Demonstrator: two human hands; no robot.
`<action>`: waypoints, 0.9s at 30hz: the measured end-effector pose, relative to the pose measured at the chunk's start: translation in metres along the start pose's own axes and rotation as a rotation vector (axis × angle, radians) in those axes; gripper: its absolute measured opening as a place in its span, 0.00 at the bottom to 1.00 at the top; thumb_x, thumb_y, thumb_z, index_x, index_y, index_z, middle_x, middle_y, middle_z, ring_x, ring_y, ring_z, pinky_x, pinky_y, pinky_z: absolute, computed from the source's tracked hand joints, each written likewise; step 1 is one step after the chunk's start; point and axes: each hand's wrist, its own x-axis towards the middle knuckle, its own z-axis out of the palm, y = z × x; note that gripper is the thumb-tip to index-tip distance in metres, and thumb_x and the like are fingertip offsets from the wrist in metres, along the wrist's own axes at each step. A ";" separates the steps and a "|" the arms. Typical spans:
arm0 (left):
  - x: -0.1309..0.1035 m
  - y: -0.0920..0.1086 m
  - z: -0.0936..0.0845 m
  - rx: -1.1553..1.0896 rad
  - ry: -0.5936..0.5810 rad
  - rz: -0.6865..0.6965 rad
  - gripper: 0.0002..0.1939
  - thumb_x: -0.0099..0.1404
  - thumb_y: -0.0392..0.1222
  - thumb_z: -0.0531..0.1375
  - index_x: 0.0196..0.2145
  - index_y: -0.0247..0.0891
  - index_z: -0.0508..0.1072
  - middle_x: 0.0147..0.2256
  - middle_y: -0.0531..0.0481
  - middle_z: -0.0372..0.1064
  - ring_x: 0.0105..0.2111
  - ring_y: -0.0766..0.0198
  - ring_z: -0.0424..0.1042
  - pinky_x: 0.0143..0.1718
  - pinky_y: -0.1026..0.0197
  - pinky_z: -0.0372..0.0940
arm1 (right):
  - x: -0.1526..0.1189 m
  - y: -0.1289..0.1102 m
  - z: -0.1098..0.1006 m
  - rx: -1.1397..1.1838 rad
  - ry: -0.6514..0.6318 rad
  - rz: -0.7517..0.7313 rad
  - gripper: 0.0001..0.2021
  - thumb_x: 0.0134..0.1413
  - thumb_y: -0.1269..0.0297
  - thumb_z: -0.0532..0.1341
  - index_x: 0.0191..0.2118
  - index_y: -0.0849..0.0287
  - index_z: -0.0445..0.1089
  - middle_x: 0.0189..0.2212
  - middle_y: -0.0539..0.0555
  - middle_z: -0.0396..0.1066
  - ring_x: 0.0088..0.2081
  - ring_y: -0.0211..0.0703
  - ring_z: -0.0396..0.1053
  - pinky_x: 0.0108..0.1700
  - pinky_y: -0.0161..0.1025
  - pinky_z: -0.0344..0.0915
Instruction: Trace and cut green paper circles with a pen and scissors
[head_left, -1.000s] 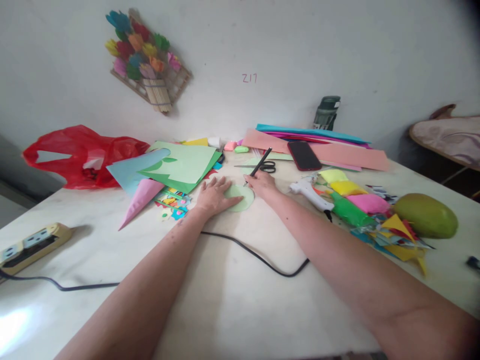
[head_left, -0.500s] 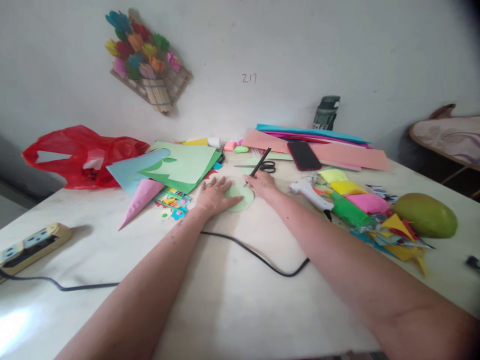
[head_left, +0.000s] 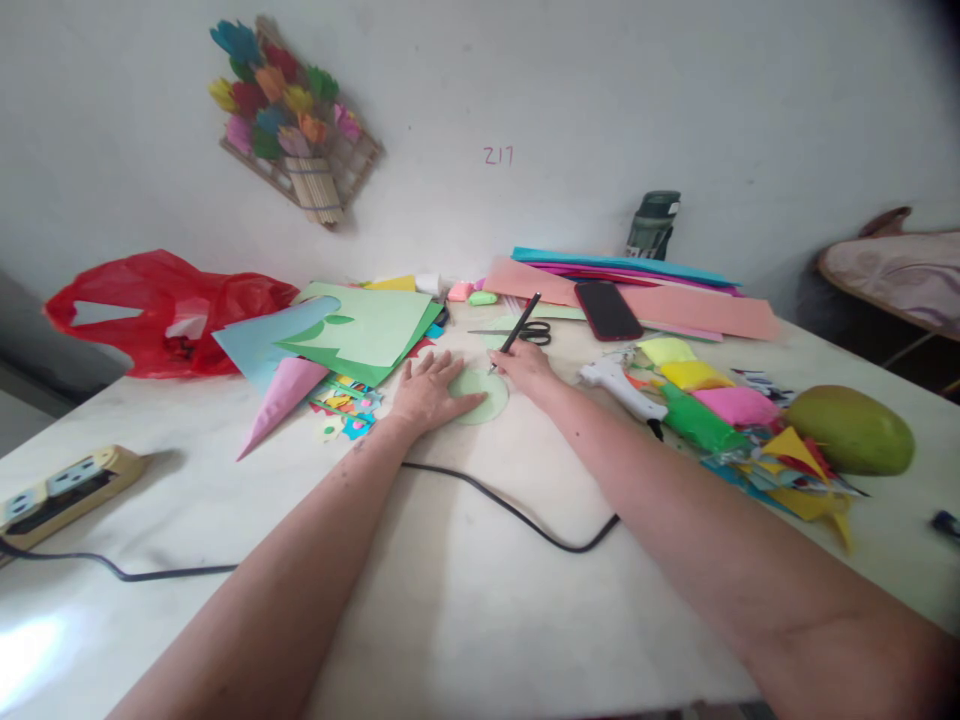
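A pale green paper circle [head_left: 487,398] lies flat on the white table [head_left: 480,600]. My left hand [head_left: 431,392] rests flat with fingers spread, its thumb on the circle's left part. In my right hand [head_left: 523,366] is a black pen [head_left: 521,322], tilted, its tip at the circle's upper right edge. Black-handled scissors [head_left: 534,332] lie just behind my right hand. Left of my left hand are small coloured paper cutouts [head_left: 346,408] and a pink paper cone [head_left: 283,400].
Green sheets [head_left: 367,325] and a red plastic bag [head_left: 172,310] are at the back left. Rightward lie a phone [head_left: 609,310], a glue gun [head_left: 622,388], clay packs [head_left: 697,375] and a green fruit [head_left: 851,430]. A black cable [head_left: 510,508] crosses in front.
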 end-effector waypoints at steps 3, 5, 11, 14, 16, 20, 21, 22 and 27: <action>-0.001 0.001 0.000 0.007 0.023 0.003 0.37 0.58 0.69 0.39 0.59 0.50 0.55 0.62 0.54 0.43 0.62 0.53 0.37 0.59 0.45 0.31 | -0.001 -0.001 -0.001 0.004 -0.002 -0.004 0.12 0.50 0.56 0.56 0.32 0.58 0.71 0.26 0.51 0.73 0.33 0.40 0.71 0.39 0.35 0.62; -0.002 0.002 -0.001 0.019 0.027 0.018 0.35 0.58 0.69 0.39 0.57 0.53 0.58 0.62 0.56 0.43 0.62 0.52 0.37 0.59 0.45 0.30 | -0.002 -0.002 -0.002 0.003 -0.001 -0.001 0.12 0.50 0.56 0.56 0.32 0.58 0.71 0.26 0.51 0.73 0.33 0.40 0.70 0.39 0.35 0.62; -0.001 0.002 0.000 0.017 0.000 0.026 0.36 0.56 0.71 0.42 0.57 0.55 0.58 0.62 0.55 0.45 0.62 0.51 0.37 0.59 0.42 0.32 | -0.003 -0.001 -0.002 0.034 -0.002 0.000 0.12 0.50 0.55 0.56 0.31 0.59 0.71 0.25 0.51 0.72 0.31 0.38 0.69 0.37 0.34 0.61; 0.000 0.001 0.001 0.011 -0.002 0.033 0.36 0.56 0.71 0.42 0.57 0.54 0.58 0.61 0.54 0.46 0.62 0.51 0.39 0.58 0.41 0.33 | -0.003 -0.001 -0.002 0.039 0.004 0.006 0.12 0.50 0.56 0.56 0.31 0.59 0.71 0.24 0.50 0.72 0.30 0.38 0.69 0.37 0.33 0.61; 0.000 0.001 0.000 0.004 -0.001 0.036 0.36 0.56 0.70 0.42 0.57 0.54 0.58 0.61 0.54 0.47 0.62 0.51 0.40 0.58 0.41 0.34 | -0.004 -0.001 -0.002 0.042 0.006 0.002 0.12 0.50 0.56 0.56 0.31 0.59 0.71 0.24 0.51 0.72 0.30 0.38 0.69 0.36 0.33 0.61; -0.001 0.002 -0.001 -0.014 -0.008 0.035 0.35 0.57 0.69 0.44 0.57 0.54 0.58 0.61 0.53 0.46 0.61 0.52 0.42 0.58 0.41 0.34 | -0.003 -0.001 -0.002 0.033 0.006 -0.004 0.12 0.50 0.56 0.57 0.31 0.59 0.71 0.25 0.51 0.72 0.30 0.39 0.69 0.37 0.34 0.62; -0.001 0.002 -0.001 -0.016 -0.012 0.033 0.35 0.57 0.69 0.44 0.57 0.54 0.58 0.62 0.53 0.46 0.61 0.52 0.42 0.58 0.41 0.34 | -0.003 -0.001 -0.002 0.033 0.004 -0.003 0.12 0.50 0.56 0.57 0.31 0.59 0.71 0.25 0.52 0.72 0.30 0.39 0.69 0.37 0.34 0.62; -0.001 0.002 -0.001 -0.018 -0.015 0.031 0.34 0.57 0.69 0.44 0.57 0.54 0.58 0.62 0.53 0.46 0.61 0.52 0.42 0.58 0.41 0.34 | -0.003 -0.001 -0.002 0.038 0.002 -0.003 0.12 0.50 0.56 0.57 0.31 0.59 0.71 0.25 0.52 0.72 0.30 0.39 0.69 0.37 0.34 0.62; 0.000 0.002 0.000 -0.019 -0.017 0.034 0.35 0.57 0.69 0.44 0.57 0.53 0.58 0.62 0.52 0.46 0.61 0.53 0.42 0.58 0.41 0.34 | -0.002 0.001 -0.001 0.070 -0.002 -0.003 0.11 0.49 0.57 0.57 0.31 0.59 0.71 0.24 0.52 0.72 0.30 0.39 0.69 0.37 0.35 0.62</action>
